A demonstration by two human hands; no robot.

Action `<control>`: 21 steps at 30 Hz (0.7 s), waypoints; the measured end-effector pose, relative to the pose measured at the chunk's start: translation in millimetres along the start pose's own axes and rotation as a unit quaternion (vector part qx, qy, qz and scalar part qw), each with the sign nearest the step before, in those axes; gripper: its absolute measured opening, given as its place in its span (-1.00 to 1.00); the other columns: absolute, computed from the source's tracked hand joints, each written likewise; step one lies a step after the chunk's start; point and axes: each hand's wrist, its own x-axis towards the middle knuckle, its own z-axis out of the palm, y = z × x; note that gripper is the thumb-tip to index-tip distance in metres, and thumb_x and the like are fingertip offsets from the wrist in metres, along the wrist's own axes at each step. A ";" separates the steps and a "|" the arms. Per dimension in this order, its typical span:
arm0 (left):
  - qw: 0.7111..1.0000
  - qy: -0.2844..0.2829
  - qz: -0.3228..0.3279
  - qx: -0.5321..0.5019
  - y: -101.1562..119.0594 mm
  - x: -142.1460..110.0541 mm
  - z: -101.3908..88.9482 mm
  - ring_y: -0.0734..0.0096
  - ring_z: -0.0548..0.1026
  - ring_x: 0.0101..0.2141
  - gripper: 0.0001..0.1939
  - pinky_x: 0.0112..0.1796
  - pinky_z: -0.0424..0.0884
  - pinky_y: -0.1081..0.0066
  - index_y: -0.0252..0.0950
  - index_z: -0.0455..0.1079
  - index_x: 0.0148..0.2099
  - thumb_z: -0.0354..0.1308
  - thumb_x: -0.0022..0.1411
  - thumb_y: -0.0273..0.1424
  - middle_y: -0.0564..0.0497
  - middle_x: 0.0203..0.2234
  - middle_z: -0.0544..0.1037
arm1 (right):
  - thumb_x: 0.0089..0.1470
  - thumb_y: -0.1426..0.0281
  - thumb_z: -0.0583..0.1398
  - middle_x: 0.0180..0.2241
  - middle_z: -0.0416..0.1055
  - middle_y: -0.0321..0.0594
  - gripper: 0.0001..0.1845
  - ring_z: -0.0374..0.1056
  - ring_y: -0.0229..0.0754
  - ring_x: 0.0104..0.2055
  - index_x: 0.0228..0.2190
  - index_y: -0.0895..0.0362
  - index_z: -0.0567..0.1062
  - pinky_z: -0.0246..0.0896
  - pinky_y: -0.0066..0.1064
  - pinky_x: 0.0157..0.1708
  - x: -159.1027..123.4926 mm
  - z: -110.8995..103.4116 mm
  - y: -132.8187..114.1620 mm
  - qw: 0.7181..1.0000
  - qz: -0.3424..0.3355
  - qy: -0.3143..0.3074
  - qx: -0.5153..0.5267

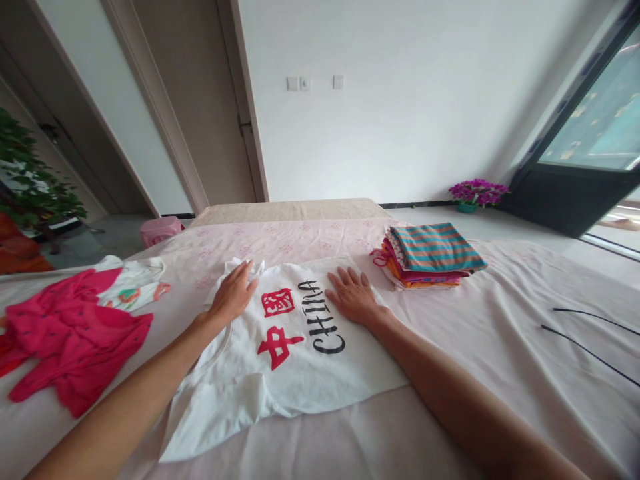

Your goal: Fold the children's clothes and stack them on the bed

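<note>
A white T-shirt [360, 370] with red characters and the black word CHINA lies spread on the bed, its neck toward the left and one sleeve toward me. My left hand [234, 291] rests on the shirt near the collar and far sleeve, fingers stretched out. On the right part of the shirt, beside the lettering, my right hand [354, 295] lies flat with its fingers apart. Neither hand grips anything that I can see.
Right of the shirt stands a stack of folded clothes [435, 250], striped on top. Crumpled pink clothing [75, 333] and a white patterned garment [133, 283] lie at the left. Two thin black cords [590, 350] cross the sheet at right. A pink stool [161, 231] stands beyond the bed.
</note>
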 end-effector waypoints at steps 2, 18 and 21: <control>0.998 -0.059 0.014 0.020 6.2 -15.0 4.5 0.08 0.13 0.30 -0.36 0.24 0.09 0.10 -0.35 0.06 0.38 -0.15 0.37 -0.15 -0.23 0.31 0.20 | 0.30 -0.02 -0.13 0.39 -0.12 -0.05 -0.31 -0.24 0.18 0.40 0.32 0.02 0.08 -0.35 0.16 0.26 2.7 1.1 9.3 0.999 0.042 0.001 -0.013; 0.987 -0.101 -0.056 0.111 -3.4 -30.9 2.7 -0.11 0.09 0.30 -0.36 0.20 0.02 -0.12 -0.25 0.06 0.40 -0.23 0.39 -0.09 -0.27 0.33 0.14 | 0.19 0.62 -0.09 0.02 0.33 0.08 -0.55 0.35 0.01 -0.05 -0.02 0.17 0.44 0.23 -0.23 -0.16 13.4 -25.1 32.2 0.990 0.113 0.045 -0.076; 0.990 -0.091 -0.044 0.099 6.5 -33.6 -3.3 -0.07 0.11 0.29 -0.40 0.22 0.01 -0.07 -0.30 0.15 0.35 -0.22 0.40 -0.15 -0.27 0.29 0.22 | 0.17 0.62 -0.06 0.04 0.34 0.14 -0.55 0.27 0.06 0.08 0.02 0.23 0.43 0.15 -0.15 0.01 9.7 -27.8 22.5 0.989 0.085 0.071 -0.095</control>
